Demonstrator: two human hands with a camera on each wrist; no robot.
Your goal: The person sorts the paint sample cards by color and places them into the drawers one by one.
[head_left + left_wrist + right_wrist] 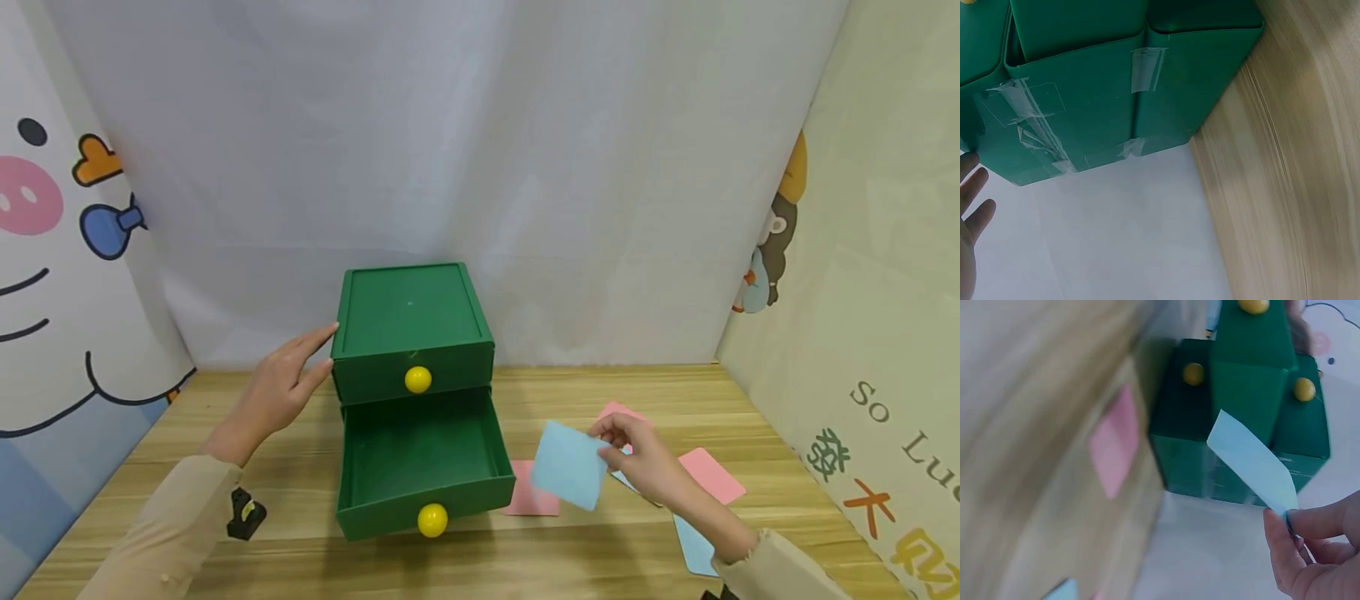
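A green drawer cabinet with yellow knobs stands on the wooden table, one drawer pulled out and nothing visible inside it. My left hand touches the cabinet's left side near the top with fingers extended; in the left wrist view only part of the hand shows at the left edge. Between thumb and fingers my right hand pinches a light blue square card by its edge, held right of the pulled-out drawer. The right wrist view shows the same pinch on the blue card.
A pink card lies just right of the drawer. Beyond the right hand lie another pink card and a blue card, with more cards partly hidden under the hand. A white curtain hangs behind the table.
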